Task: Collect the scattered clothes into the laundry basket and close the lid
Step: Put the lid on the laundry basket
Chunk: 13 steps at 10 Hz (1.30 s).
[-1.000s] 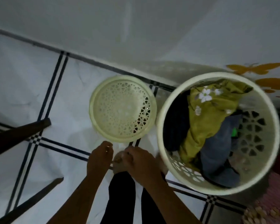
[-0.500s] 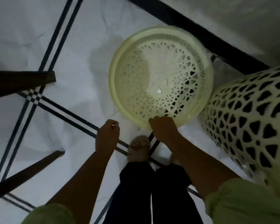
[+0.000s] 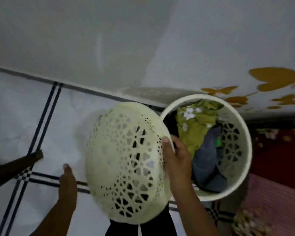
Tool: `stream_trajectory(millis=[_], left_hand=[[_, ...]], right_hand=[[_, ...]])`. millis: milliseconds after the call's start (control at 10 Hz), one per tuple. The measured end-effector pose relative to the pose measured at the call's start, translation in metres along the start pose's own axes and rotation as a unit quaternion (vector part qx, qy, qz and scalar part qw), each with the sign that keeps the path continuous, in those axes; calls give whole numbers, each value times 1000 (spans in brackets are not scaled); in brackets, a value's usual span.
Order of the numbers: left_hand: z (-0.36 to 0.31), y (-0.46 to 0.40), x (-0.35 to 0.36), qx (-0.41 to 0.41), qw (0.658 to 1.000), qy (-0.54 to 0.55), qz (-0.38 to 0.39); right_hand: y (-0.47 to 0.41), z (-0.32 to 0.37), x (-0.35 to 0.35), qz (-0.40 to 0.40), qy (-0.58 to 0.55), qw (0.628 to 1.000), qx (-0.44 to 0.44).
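Note:
My right hand (image 3: 176,158) grips the right rim of the cream lattice lid (image 3: 126,160), which hangs tilted in the air, its domed side toward me, just left of the basket. The cream laundry basket (image 3: 245,150) stands open by the wall. Inside it lie an olive-green flowered garment (image 3: 194,126) and a grey-blue garment (image 3: 206,155). My left hand (image 3: 67,181) hovers left of the lid with fingers together, holding nothing that I can see.
The floor is white tile with dark stripe lines (image 3: 41,123). A dark wooden leg (image 3: 15,166) juts in from the left. A white wall with orange butterfly stickers (image 3: 272,79) runs behind the basket. A red patterned mat (image 3: 276,160) lies at the right.
The lid lay on the floor with my right hand reaching its edge. Now it is lifted, turned over and held beside the basket. My view has risen again.

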<state>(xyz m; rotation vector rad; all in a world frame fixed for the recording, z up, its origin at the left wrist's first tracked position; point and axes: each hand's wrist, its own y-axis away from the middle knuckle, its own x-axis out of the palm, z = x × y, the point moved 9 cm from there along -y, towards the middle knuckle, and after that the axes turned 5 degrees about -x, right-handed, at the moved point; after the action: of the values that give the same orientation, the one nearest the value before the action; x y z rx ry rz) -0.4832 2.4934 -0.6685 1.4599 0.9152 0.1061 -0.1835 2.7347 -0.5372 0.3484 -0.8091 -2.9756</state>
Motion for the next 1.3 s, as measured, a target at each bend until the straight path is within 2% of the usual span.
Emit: stream_trajectory(millis=[100, 200, 300, 400, 500, 700, 800, 900, 1100, 1300], left_hand=[[-41, 63, 51, 33, 990, 36, 131], [-66, 131, 124, 87, 969, -38, 228], [-77, 169, 181, 183, 951, -149, 198], [-76, 156, 234, 241, 938, -163, 187], [-86, 166, 255, 284, 929, -183, 152], [-98, 168, 262, 311, 930, -149, 128], [-99, 161, 262, 308, 916, -231, 113], [-95, 141, 248, 249, 936, -220, 117], [-78, 117, 183, 218, 943, -223, 119], [-72, 86, 111, 179, 959, -216, 41]], right_hand=[[9, -24, -99, -77, -110, 986, 99], [18, -36, -185, -143, -189, 963, 126], [19, -35, -240, -179, -156, 963, 128], [7, -39, -270, -215, -145, 951, 166], [-38, -109, -300, -181, -143, 964, 131], [-70, -141, -299, -152, -116, 966, 174], [-64, -148, -305, -168, -96, 963, 187], [-50, -159, -300, -161, -94, 959, 213], [-31, -182, -254, -98, -105, 956, 258], [-26, -176, -189, -28, -43, 955, 291]])
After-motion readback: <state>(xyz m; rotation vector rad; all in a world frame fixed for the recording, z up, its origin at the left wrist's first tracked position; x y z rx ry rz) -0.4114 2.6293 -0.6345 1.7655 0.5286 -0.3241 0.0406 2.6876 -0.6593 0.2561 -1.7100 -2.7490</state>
